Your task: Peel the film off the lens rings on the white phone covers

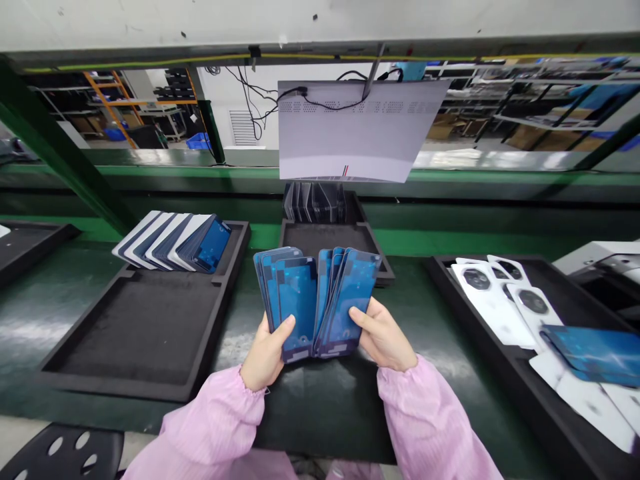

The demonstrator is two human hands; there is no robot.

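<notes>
My left hand grips a small stack of blue-filmed phone back covers, thumb across the front one. My right hand holds a second fanned stack of the same blue covers, fingers wrapped over its right edge. Both stacks stand upright side by side, touching at the bottom, above the dark green bench. Pink sleeves cover both forearms.
A black foam tray at left carries a leaning row of covers at its far end. Another black tray lies behind my hands with dark parts. At right a tray holds white covers and a blue one. A grey panel hangs above.
</notes>
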